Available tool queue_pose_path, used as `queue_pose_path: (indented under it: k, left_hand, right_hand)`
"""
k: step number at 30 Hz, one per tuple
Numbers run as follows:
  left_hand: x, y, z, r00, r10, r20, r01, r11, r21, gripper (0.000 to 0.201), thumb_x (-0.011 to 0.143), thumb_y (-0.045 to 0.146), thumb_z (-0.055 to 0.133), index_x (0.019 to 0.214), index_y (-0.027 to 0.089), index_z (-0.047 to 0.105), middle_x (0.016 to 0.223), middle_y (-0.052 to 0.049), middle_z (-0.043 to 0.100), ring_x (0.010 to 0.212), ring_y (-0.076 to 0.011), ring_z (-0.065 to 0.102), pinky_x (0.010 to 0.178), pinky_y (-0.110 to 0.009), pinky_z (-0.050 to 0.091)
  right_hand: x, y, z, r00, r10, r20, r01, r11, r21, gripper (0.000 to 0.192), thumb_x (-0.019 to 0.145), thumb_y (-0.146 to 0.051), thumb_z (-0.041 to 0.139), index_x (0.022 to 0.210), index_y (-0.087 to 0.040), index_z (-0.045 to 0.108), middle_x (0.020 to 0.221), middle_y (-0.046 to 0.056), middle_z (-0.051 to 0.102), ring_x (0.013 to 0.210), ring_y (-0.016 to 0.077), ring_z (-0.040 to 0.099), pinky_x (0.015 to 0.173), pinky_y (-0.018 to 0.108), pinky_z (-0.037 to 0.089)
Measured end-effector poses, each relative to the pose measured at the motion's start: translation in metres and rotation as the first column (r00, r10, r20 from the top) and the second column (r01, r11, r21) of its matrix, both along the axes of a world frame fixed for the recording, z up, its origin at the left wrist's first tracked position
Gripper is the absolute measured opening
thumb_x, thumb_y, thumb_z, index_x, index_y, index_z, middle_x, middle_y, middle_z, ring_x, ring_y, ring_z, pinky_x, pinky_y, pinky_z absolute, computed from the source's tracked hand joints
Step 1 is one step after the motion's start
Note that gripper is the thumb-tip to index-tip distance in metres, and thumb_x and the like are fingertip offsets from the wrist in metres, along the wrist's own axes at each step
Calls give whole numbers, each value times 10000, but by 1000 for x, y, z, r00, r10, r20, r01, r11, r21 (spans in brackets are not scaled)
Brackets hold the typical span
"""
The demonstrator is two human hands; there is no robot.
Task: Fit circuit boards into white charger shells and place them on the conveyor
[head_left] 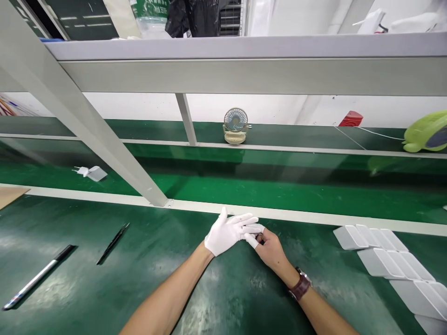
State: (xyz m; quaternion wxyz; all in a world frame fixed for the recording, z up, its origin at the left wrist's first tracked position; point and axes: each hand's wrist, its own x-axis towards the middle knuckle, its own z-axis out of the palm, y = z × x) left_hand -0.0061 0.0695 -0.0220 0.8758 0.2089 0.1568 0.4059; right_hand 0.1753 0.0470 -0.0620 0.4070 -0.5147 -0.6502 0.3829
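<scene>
Resting above the dark green workbench [104, 298], the left hand [226, 234] is seen covered by a white glove [218, 237], its fingers stretched out flat and nothing held in it. The gloved fingertips are pinched by the bare right hand [270, 249], whose thumb and forefinger are closed on the glove fabric at the tips; a white cot or tape is worn on one of its fingers. A brown-strapped wristwatch [300, 286] is worn on the right wrist.

To the left on the bench, a pair of black tweezers [113, 243] and a marker pen [38, 277] are laid well apart from the hands. To the right, rows of white charger housings [384, 260] are lined up near the right forearm. Beyond the white rail, a white plug adapter [91, 172] is lying on the brighter green conveyor belt [279, 190]. On the far shelf a small beige desk fan [235, 125] is stood upright, and a lime-green fan [428, 132] and a red object [351, 119] are placed at the right.
</scene>
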Motion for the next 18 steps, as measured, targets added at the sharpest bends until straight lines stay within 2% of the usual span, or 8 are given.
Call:
queue_pose_path:
  k: [4,7,14,18]
  left_hand:
    - [2,-2,4,1000,1,15,-1,1000,1,755,951,673,351,1224,41,661,1349,-232,604,1298,-454,509,1117,-582,287]
    - [2,-2,4,998,19,67,-17,1000,-23,744,966,649,341,1226,26,654,1338,-234,612,1335,-452,471,1138,-596,259]
    - [1,1,3,992,25,120,-15,996,-91,776,968,654,319,1428,51,483,1569,-184,366,1516,-345,170,1211,-509,149]
    - [3,2,4,990,39,134,-29,997,-76,779,973,650,302,1434,46,476,1580,-174,347,1518,-343,166,1222,-520,119]
  right_hand:
    - [2,0,-2,999,-16,27,17,1000,-8,227,822,-410,647,840,-189,694,566,-34,488,511,131,436,500,259,370]
    - [2,-1,-3,999,-17,48,17,1000,-17,261,841,-439,642,812,-182,675,564,-41,458,517,127,431,503,257,362]
    - [3,-2,0,996,13,86,-13,1000,1,349,918,-416,569,1159,-190,680,624,-39,495,538,129,446,550,263,406]
    - [3,-3,-1,992,14,128,-18,999,31,327,889,-395,612,1135,-193,688,615,-46,489,534,130,465,559,268,410]
